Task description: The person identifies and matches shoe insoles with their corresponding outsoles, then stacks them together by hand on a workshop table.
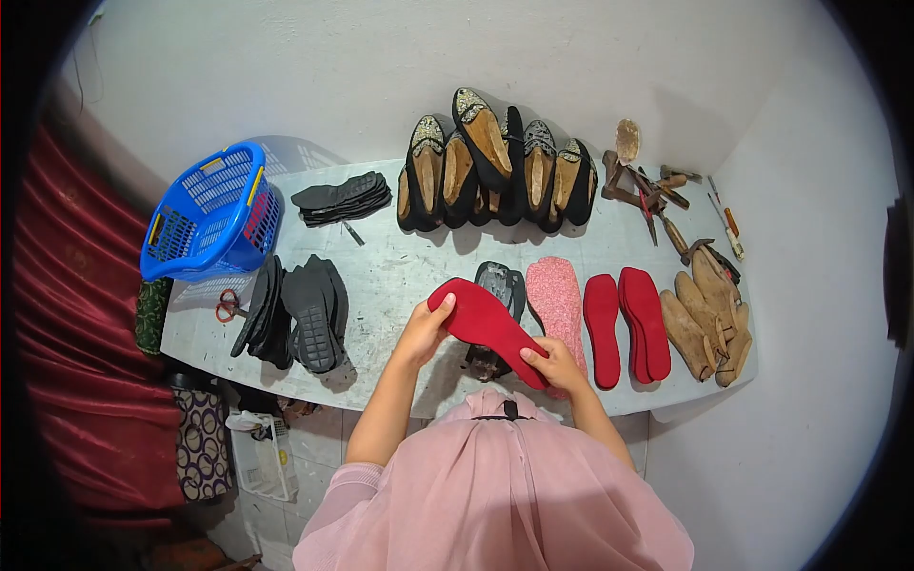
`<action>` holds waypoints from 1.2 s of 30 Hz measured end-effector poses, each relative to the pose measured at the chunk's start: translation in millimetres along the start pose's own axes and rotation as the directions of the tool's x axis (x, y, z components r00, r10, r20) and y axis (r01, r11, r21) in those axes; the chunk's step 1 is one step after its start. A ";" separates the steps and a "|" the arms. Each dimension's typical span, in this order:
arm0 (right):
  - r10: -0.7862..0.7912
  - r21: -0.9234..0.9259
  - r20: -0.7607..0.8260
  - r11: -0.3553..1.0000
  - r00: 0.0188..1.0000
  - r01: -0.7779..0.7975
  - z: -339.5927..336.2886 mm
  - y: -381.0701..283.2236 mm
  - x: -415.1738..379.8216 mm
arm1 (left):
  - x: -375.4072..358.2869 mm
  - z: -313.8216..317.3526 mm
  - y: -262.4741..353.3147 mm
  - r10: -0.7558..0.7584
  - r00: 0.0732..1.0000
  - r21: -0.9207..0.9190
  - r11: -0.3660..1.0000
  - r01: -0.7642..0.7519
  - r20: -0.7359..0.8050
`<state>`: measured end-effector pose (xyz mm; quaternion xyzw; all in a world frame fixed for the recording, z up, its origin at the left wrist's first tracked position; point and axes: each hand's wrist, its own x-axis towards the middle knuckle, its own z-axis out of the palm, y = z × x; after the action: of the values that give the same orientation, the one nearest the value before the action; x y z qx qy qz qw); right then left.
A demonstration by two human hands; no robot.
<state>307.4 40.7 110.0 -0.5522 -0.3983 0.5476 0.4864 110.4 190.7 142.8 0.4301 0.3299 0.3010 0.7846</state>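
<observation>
I hold a red insole (486,325) in both hands above the near edge of the grey worktable (400,271). My left hand (426,330) grips its toe end and my right hand (557,365) grips its heel end. Just beneath it stands a black shoe on a last (499,285), partly hidden by the insole. A pink speckled insole (556,300) lies beside that shoe to the right.
More red insoles (626,325) and wooden lasts (709,314) lie at the right. Black embroidered shoes (495,171) lean on the back wall, tools (657,195) beside them. Black soles (295,314), red scissors (227,305) and a blue basket (211,211) fill the left.
</observation>
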 end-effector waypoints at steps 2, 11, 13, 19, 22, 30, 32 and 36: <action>-0.006 -0.015 -0.014 1.000 1.000 0.006 1.3 3.6 0.3 | 0.6 0.0 -6.0 0.046 0.999 -0.044 0.998 -0.046 0.002; 0.022 0.313 0.232 0.945 0.973 -0.096 9.3 6.5 -2.5 | -25.7 40.0 22.3 0.370 0.895 -0.238 0.919 -0.314 0.248; 0.023 0.344 0.203 0.935 0.979 -0.093 22.7 5.2 0.9 | -22.0 41.3 23.2 0.359 0.891 -0.349 0.902 -0.255 0.277; -0.095 0.138 0.072 0.987 0.993 0.085 43.4 18.8 4.9 | -28.5 31.1 8.1 0.443 0.869 -0.405 0.852 -0.332 0.221; -0.100 0.113 0.032 0.989 0.994 0.096 55.7 20.4 3.0 | -41.7 22.0 5.0 0.442 0.888 -0.492 0.805 -0.331 0.125; -0.057 -0.079 -0.004 0.995 0.998 0.056 88.6 4.0 10.8 | -87.3 -20.7 25.2 0.422 0.907 -0.377 0.839 -0.393 -0.005; -0.111 -0.161 0.020 0.981 0.994 0.113 90.2 5.3 17.8 | -96.2 -33.6 31.4 0.374 0.927 -0.361 0.860 -0.360 -0.034; -0.093 -0.081 0.196 0.991 0.976 0.111 98.2 -6.0 17.6 | -104.4 -49.9 28.5 0.415 0.895 -0.231 0.866 -0.444 -0.163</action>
<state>211.9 69.0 119.2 -0.4974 -0.4955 0.5538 0.4476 3.4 148.3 174.1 0.3682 0.2249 0.5318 0.7287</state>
